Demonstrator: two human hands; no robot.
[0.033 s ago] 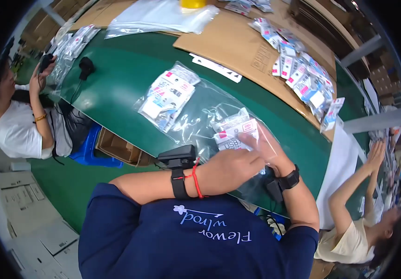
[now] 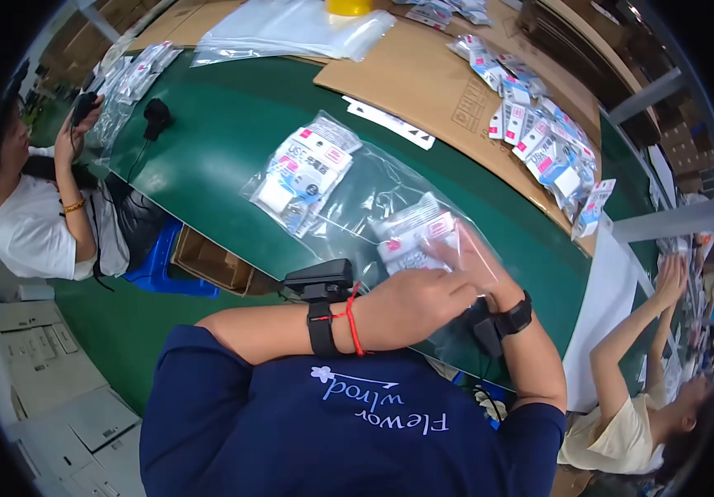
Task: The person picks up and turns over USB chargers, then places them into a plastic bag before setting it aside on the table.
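Near the table's [image 2: 208,141] front edge, the left hand [image 2: 406,308] pinches the clear bag [image 2: 355,203], maybe to steady it; the right hand [image 2: 477,263] (seen through it) holds a packet [image 2: 409,238].

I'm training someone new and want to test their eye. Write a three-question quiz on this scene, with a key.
1. Fill in: the thin red string bracelet circles the person's ___ wrist.

2. What do the heaped small white, blue and pink plastic-wrapped packets at upper right lie on?
A) a blue plastic bin
B) the flat brown cardboard
C) a white chair

3. True or false: the bare left hand and the bare right hand are close together at the clear, flat plastic bag.

Key: 1: left. 2: B. 3: true.
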